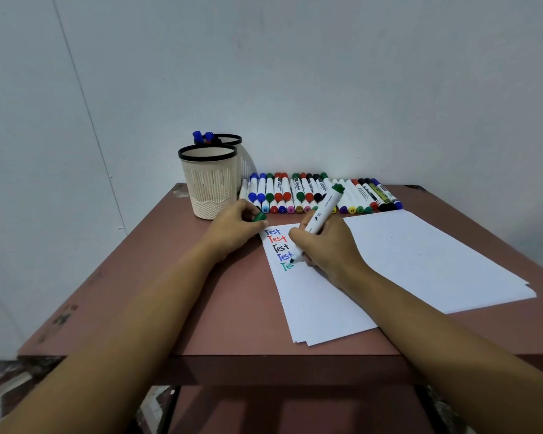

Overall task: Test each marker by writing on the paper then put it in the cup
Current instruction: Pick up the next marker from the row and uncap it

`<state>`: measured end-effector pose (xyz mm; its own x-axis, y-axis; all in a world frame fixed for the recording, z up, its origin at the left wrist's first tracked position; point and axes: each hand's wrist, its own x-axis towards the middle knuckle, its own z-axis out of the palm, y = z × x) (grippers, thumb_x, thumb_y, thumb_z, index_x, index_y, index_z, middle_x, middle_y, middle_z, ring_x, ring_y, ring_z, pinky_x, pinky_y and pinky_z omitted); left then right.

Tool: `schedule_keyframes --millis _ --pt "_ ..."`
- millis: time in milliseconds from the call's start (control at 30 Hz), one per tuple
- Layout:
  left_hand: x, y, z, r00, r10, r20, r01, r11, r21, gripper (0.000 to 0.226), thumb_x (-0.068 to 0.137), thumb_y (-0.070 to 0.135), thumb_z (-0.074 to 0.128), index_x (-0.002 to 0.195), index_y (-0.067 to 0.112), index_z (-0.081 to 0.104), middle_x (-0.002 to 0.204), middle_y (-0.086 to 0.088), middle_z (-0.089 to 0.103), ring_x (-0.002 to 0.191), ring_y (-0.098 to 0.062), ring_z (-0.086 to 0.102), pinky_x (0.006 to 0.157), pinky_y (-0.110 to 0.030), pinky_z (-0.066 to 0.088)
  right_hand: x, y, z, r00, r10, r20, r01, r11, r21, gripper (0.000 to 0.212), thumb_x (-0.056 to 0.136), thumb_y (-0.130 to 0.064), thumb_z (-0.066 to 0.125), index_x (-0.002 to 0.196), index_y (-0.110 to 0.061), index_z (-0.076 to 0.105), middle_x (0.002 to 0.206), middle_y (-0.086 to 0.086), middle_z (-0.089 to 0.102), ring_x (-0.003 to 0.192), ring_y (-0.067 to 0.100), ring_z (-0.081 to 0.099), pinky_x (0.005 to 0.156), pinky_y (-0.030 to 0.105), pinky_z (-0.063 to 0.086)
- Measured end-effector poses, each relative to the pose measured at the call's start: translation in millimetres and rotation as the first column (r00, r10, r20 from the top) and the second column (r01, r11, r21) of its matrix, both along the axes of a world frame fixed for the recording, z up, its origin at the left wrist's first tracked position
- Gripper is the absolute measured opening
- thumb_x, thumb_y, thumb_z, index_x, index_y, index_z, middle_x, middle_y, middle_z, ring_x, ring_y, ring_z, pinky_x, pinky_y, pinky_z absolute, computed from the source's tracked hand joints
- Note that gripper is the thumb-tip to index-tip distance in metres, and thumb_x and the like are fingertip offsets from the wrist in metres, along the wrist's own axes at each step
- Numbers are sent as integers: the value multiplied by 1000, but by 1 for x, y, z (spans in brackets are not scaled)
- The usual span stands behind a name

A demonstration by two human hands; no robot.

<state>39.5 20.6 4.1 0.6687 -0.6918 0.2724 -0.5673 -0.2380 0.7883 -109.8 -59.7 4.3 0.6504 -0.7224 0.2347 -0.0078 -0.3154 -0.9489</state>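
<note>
Marker (322, 214) in right hand (329, 252) writes near paper (314, 302) edge (left hand (232, 230): cap (259, 217)).

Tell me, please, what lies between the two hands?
In the head view, between the left hand and right hand lies a corner of the paper, bearing "Test" lines in blue, red, black and blue.

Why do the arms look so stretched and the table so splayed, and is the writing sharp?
Head view: the wide-angle lens stretches the forearms and splays the table edges; the light is soft and even, without glare; the Test lines on the paper read clearly, while the labels on the marker row are too small to read.
</note>
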Motion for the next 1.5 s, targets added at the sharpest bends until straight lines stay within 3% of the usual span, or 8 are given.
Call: schedule_keyframes --millis 233,400,700,867,1033,1167,1300,1500 --pt "-1 1 1 1000 2 -6 -2 1000 7 20 83 23 68 98 19 55 90 6 53 89 -12 51 73 -22 42 -3 2 2 999 -31 -13 30 997 -66 24 82 -5 60 63 -12 46 58 0 49 44 0 52 47 21 45" --pt "-1 0 1 1000 1 3 -1 1000 4 20 83 23 68 98 18 55 93 4 53 89 -12 51 70 -17 40 -1 2 3 998 -20 -53 18 999 -38 24 85 -7 58 67 -11 42 63 1 49 62 9 59 49 23 45" --pt "-1 0 1 1000 9 26 -9 1000 7 19 83 22 68 97 18 55 91 6 53 87 -11 50 66 -13 39 -2 2 2 1000 -19 -12 19 1000 -11 24 82 -5 60 63 -12 47 56 2 48 38 1 48 44 21 39" --pt "-1 0 1 1000 2 22 -2 1000 18 21 84 22 67 100 17 56 97 2 55 92 -12 51 77 -23 40 -2 3 3 997 -61 -42 59 996 -65 25 84 -7 61 65 -13 44 59 -2 47 51 4 51 51 21 42" --pt "-3 0 2 997 16 70 -16 1000 0 25 86 23 65 108 14 59 99 4 55 92 -10 51 78 -22 39 -1 -6 8 991 -57 118 32 979 203 24 88 -10 62 69 -16 48 57 3 47 48 10 43 40 19 34" --pt "-7 1 3 974 6 227 0 1000 -29 29 87 21 63 114 12 62 102 4 58 91 -8 51 68 -7 36 -1 -11 15 978 -80 193 7 937 351 27 86 -27 69 69 -14 51 46 -2 49 43 9 43 41 19 34" --pt "-12 2 5 949 -83 306 101 994 -44 30 87 21 62 117 17 63 109 -1 62 98 -13 57 80 -15 40 -1 -15 21 947 -118 300 -65 841 538 22 91 -16 57 70 -9 54 58 5 53 48 12 46 46 21 37" --pt "-22 3 6 934 -160 319 176 984 -22 30 88 25 62 117 20 62 107 5 63 93 -7 57 78 -11 42 1 -17 21 923 -86 376 -134 843 522 14 91 -4 54 78 -4 59 59 6 62 58 14 59 57 21 53"
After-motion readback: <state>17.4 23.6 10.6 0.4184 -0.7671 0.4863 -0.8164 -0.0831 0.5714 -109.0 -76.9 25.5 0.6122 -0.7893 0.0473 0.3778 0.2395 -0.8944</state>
